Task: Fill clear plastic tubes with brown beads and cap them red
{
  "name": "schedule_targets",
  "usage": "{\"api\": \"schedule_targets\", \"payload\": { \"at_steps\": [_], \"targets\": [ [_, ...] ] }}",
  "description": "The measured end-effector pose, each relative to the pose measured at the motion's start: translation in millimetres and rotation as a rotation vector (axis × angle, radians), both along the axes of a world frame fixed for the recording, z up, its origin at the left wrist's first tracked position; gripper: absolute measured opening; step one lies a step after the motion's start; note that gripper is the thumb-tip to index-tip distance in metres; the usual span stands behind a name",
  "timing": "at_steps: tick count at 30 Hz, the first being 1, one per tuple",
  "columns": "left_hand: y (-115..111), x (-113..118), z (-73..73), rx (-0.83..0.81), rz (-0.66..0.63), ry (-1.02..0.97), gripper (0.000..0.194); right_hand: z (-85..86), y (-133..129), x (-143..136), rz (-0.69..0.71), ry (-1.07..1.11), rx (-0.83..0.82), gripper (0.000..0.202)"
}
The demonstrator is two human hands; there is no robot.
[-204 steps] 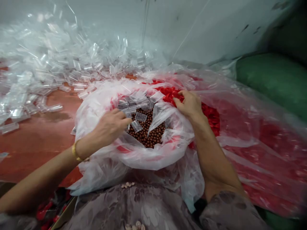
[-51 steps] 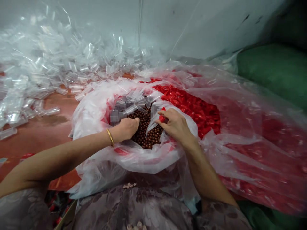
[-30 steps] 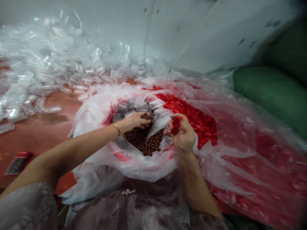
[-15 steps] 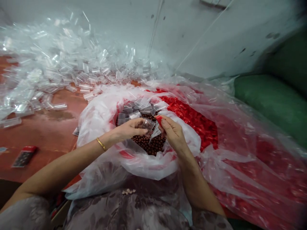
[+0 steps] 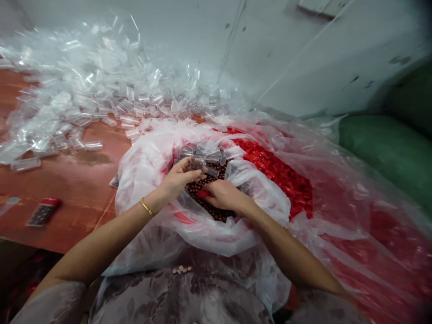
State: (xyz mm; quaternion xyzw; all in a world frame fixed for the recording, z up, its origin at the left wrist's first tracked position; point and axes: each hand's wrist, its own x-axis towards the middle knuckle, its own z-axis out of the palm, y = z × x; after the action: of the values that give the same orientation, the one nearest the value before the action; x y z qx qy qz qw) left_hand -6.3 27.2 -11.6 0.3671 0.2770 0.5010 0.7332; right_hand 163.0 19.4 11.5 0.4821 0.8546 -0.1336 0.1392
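Observation:
My left hand (image 5: 175,180), with a gold bangle at its wrist, pinches a small clear plastic box (image 5: 196,164) over the opening of a white plastic bag (image 5: 219,243). Inside the bag lie round brown beads (image 5: 216,213), with several clear boxes (image 5: 216,155) on top at the far side. Low over the beads, my right hand (image 5: 224,194) is closed on a small red cap (image 5: 203,194). Its fingertips are partly hidden, so whether they touch the beads is unclear. What the held box contains is hard to make out.
A large heap of clear plastic boxes (image 5: 101,85) covers the back left of the red-brown table (image 5: 81,198). One filled, red-capped box (image 5: 43,212) lies at the left. Many red caps (image 5: 273,164) fill a clear bag at right, near a green padded surface (image 5: 378,148).
My right hand has moved down and left with the red cap, into the bag's opening over the beads. My left hand still holds the clear box. The camera view has shifted slightly.

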Motion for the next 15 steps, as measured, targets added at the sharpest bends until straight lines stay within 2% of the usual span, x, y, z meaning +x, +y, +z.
{"api": "schedule_targets", "payload": {
  "at_steps": [4,7,11,15],
  "targets": [
    [0,-1,-0.2,-0.003,-0.081,0.044,0.037,11.6,7,23,-0.292,0.581,0.211,0.024],
    [-2,-1,2.0,0.007,-0.16,0.041,0.038,23.8,11,24,-0.358,0.911,0.309,0.024],
    [-3,0,2.9,0.01,-0.171,0.039,0.042,33.8,13,7,-0.306,1.001,0.227,0.019],
    [-3,2,0.5,0.037,-0.175,0.041,0.042,34.5,12,3,-0.294,1.04,0.11,0.024]
  ]
}}
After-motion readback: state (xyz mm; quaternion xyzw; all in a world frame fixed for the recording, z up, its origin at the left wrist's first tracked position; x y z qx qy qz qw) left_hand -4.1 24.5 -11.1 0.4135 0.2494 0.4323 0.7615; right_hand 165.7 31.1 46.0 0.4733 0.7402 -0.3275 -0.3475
